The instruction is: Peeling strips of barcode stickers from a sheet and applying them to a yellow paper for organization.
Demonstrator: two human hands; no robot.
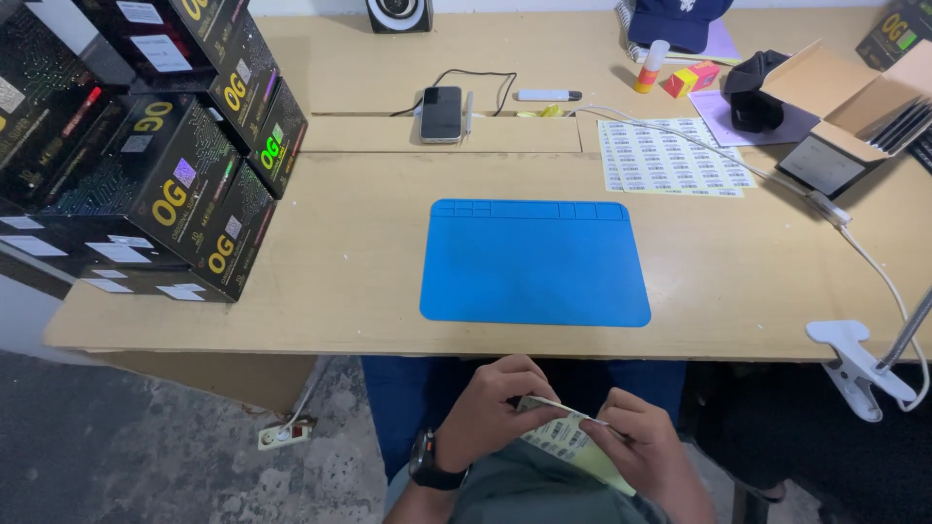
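- A pale sheet of small printed labels (571,439) is being held low over the lap, below the near edge of the light wooden desk (349,262), probably so that a label can be picked at close to the body.
- The sheet's upper left edge is being pinched by the left hand (493,408), fingers curled closed on it; a black watch (434,469) is being worn on that wrist.
- The sheet's right side is being gripped by the right hand (641,448), fingers narrowed on the paper.
- 1 blue rectangular silicone work mat (534,262) is lying bare at the desk's centre, directly ahead of the hands.
- 1 larger white sheet of labels (672,155) is lying flat to the mat's far right, within reach.
- A stack of black printed cartons (155,146) is being kept at the left; at least 6 are being counted.
- 1 dark smartphone (442,113) is being charged by cable at the back.
- 1 open brown cardboard box (854,107) is standing at the far right.
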